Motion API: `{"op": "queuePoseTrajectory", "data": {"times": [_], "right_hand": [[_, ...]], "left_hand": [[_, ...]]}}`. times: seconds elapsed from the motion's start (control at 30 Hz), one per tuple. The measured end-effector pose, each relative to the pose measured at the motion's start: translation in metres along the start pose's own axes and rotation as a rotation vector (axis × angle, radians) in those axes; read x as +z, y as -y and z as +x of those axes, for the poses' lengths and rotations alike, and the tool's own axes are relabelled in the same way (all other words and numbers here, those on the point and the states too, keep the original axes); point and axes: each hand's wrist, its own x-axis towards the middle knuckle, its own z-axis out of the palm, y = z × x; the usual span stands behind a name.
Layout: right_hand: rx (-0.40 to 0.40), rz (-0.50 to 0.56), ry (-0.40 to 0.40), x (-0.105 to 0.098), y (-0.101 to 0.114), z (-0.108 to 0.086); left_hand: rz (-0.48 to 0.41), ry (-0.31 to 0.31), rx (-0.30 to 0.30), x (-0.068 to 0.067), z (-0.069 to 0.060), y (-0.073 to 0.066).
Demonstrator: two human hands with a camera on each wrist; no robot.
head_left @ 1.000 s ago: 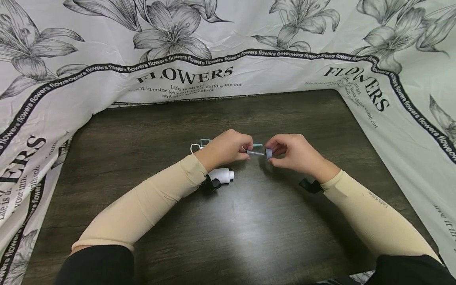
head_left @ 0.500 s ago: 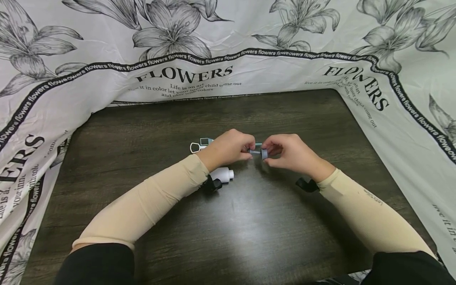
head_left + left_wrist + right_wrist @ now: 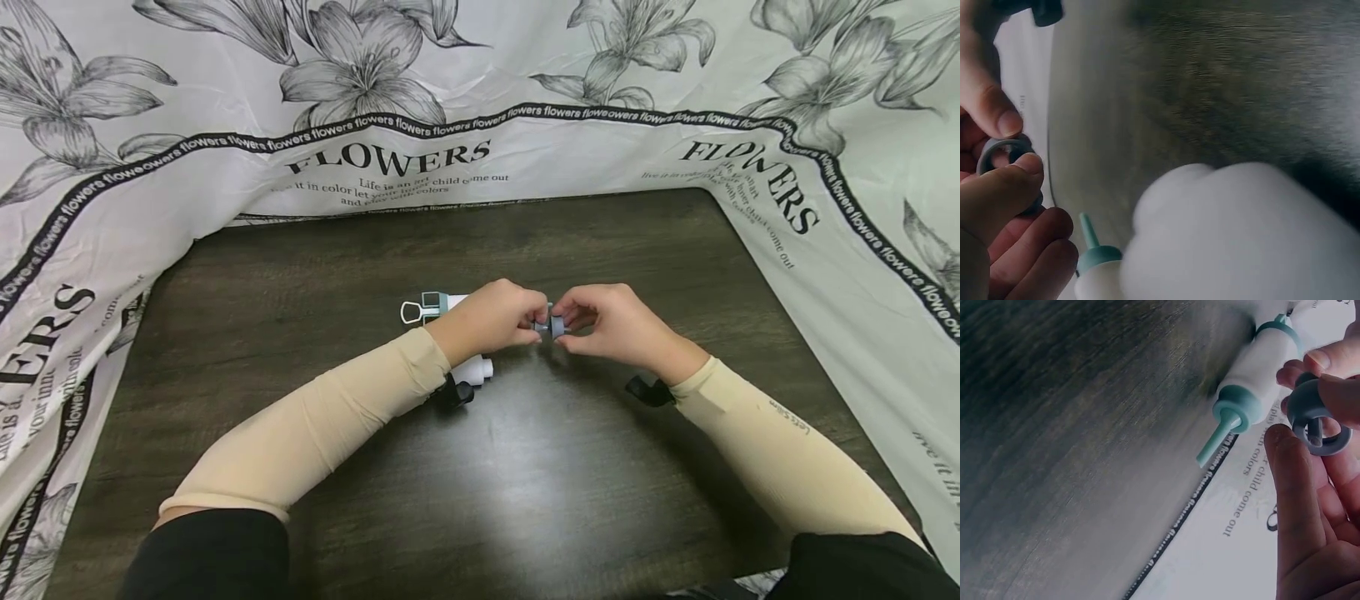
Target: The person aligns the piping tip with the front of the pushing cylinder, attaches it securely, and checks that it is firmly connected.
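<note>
My left hand (image 3: 498,315) pinches a small grey-blue nozzle (image 3: 541,327), most of it hidden by the fingers. Thumb and fingertips of my right hand (image 3: 618,323) hold a grey-blue ring cap (image 3: 557,326) that faces the left hand. In the right wrist view, the nozzle's narrow tip (image 3: 1314,432) shows inside the opening of the ring (image 3: 1334,448). The two hands almost meet. Behind the left hand lies a white syringe-shaped dispenser (image 3: 1259,369) with teal ends and a thin teal spout (image 3: 1216,442). Under the left wrist is a white bottle (image 3: 480,370), partly covered.
A loop handle (image 3: 411,312) of the dispenser sticks out left of the left forearm. The dark wooden table (image 3: 525,467) is bordered at the back and sides by white flower-print cloth (image 3: 570,154). Black camera straps (image 3: 647,390) hang at the wrists.
My hands have come together. The ring cap moved left over the nozzle's tip, then the left hand shifted slightly right, so less of the nozzle shows between them. Bottle and dispenser stayed put.
</note>
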Motion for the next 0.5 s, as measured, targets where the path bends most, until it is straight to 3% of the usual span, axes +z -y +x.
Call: {"op": "queuePoseTrajectory", "data": {"times": [0.17, 0.5], "right_hand": [[-0.009, -0.014, 0.005, 0.0009, 0.0006, 0.0011], [-0.075, -0.010, -0.016, 0.0042, -0.0039, 0.0026]], "left_hand": [[-0.007, -0.007, 0.006, 0.0019, -0.0015, -0.0008], [-0.036, -0.084, 0.024, 0.0046, -0.0012, -0.0016]]}}
